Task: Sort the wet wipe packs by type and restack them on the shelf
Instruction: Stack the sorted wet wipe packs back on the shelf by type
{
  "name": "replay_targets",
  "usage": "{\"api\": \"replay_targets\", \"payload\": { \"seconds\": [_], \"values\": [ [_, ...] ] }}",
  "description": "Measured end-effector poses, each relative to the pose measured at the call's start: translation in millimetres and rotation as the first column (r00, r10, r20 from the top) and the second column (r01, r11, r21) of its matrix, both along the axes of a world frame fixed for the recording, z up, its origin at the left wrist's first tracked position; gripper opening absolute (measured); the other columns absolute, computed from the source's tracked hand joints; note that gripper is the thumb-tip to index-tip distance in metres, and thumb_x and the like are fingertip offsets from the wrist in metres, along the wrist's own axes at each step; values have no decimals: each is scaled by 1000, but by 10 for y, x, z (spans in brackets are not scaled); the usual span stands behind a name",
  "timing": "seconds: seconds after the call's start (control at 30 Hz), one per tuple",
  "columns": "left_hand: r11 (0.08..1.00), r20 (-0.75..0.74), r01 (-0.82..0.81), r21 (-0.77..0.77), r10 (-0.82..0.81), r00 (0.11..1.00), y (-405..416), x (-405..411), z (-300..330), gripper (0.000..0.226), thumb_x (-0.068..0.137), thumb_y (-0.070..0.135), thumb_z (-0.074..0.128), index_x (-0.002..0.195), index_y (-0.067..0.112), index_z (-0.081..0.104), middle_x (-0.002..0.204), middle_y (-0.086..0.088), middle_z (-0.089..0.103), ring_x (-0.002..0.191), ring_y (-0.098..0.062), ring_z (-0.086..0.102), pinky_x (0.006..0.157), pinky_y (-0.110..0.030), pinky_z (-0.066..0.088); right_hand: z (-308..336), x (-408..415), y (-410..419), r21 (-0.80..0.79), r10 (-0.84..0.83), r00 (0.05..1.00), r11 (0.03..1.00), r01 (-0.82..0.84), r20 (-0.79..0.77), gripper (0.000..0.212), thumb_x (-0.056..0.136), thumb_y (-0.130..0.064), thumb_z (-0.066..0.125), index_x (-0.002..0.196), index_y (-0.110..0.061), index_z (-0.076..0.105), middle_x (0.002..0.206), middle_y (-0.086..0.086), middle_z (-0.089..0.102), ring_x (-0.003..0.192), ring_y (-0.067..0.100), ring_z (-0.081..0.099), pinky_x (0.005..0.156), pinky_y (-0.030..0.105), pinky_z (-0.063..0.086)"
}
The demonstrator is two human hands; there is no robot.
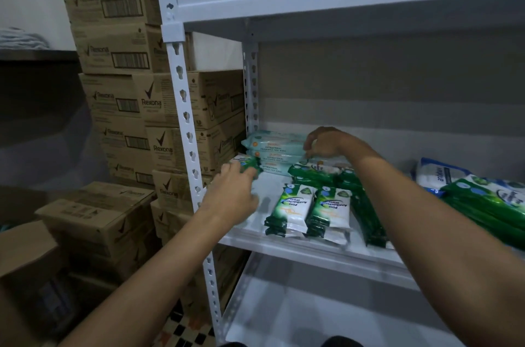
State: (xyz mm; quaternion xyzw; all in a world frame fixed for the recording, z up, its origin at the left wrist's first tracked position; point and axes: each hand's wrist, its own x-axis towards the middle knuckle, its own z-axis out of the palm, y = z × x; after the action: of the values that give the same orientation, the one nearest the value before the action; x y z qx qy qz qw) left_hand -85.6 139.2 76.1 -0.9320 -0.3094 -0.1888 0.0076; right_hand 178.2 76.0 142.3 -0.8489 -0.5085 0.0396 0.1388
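Three pale-blue wet wipe packs (272, 153) stacked flat at the shelf (312, 250) rear-left corner; two small green-and-white pine packs (308, 210) side by side near front edge; larger green packs (488, 204) piled at right

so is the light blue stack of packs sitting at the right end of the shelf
No, the light blue stack sits in the back left corner of the shelf, under the right hand.

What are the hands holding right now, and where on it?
The left hand grips a small green pack by its near end. The right hand pinches the right end of the pale blue packs; exactly which pack cannot be told.
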Motion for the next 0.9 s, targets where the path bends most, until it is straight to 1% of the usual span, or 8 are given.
{"api": "replay_targets", "payload": {
  "seconds": [0.07,0.13,0.27,0.37,0.5,0.6,0.77,0.9],
  "values": [
    [964,89,135,-228,-118,989,-164,-71,-19,57,90,30,68,142,31,43,138,-2,41,130,-21,40,108,-43,42,14,56,-96,-19,1,1000,1000,-1,20,27,89,-29,74,115,-23,71,137,1,59,110,20,53,90,25,36],
    [905,41,192,-379,-191,981,-311,-93,-48,79,83,30,76,147,41,31,139,2,36,128,-19,39,109,-46,41,37,70,-169,-43,6,999,999,-4,38,28,88,-26,74,116,-25,72,132,0,60,103,17,51,87,25,38],
    [882,-15,217,-419,-246,969,-451,-12,-244,108,70,44,87,148,58,14,132,0,38,123,-20,40,105,-45,43,-34,67,-230,-109,-18,1000,994,20,20,39,85,-41,75,122,-29,67,121,-6,58,103,16,53,93,31,42],
    [890,53,222,-398,-219,974,-504,80,-397,101,70,58,84,146,59,17,125,-1,44,121,-23,45,102,-43,46,-134,56,-212,-148,-38,999,988,33,-33,65,80,-49,79,137,-29,55,115,-2,69,95,18,65,93,33,49],
    [903,163,227,-366,-177,970,-529,147,-541,87,77,53,81,144,57,25,120,-2,50,115,-23,50,98,-38,47,-277,33,-136,-201,-73,997,977,66,-26,88,75,-47,84,150,-28,42,155,4,42,135,30,46,106,42,40],
    [896,211,235,-377,-163,964,-495,141,-592,83,80,42,82,143,56,29,119,-1,52,113,-22,52,99,-37,47,-349,0,-85,-239,-83,996,968,73,-33,91,75,-35,87,152,-24,41,154,7,45,131,32,50,104,43,44],
    [863,283,280,-421,-168,944,-400,144,-591,79,79,30,85,141,52,41,118,2,56,105,-13,55,87,-21,41,-468,2,-21,-227,-101,995,969,94,-18,94,79,-23,85,156,-22,32,156,11,42,136,37,46,110,48,43],
    [852,275,292,-435,-183,944,-272,127,-544,80,76,23,87,136,54,45,126,7,61,109,-13,59,92,-27,48,-511,22,-9,-214,-93,994,974,78,-62,94,80,-16,82,158,-25,29,156,12,41,135,37,47,110,49,43]
  ]
}}
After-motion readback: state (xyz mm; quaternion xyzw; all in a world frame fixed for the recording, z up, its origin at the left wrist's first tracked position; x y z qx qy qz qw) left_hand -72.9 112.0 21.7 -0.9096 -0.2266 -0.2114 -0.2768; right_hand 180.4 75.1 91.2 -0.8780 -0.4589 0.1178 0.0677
